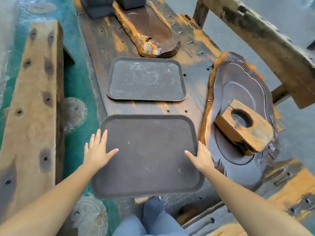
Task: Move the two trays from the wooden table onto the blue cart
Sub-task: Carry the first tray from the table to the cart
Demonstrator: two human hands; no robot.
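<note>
Two dark brown rectangular trays lie on the wooden table (192, 77). The far tray (146, 79) sits flat in the middle of it. The near tray (148, 155) overhangs the table's near and left edges. My left hand (97, 150) lies spread on the near tray's left rim, thumb on the tray's surface and fingers reaching past the rim. My right hand (200, 155) is at the right rim, thumb on top and fingers bent over the edge. The blue cart is not in view.
A carved dark wooden tea board (238, 92) with a wooden block (245, 128) lies right of the trays. Another carved board (148, 28) and dark boxes (97, 5) are at the far end. A wooden bench (32, 99) runs along the left over green floor.
</note>
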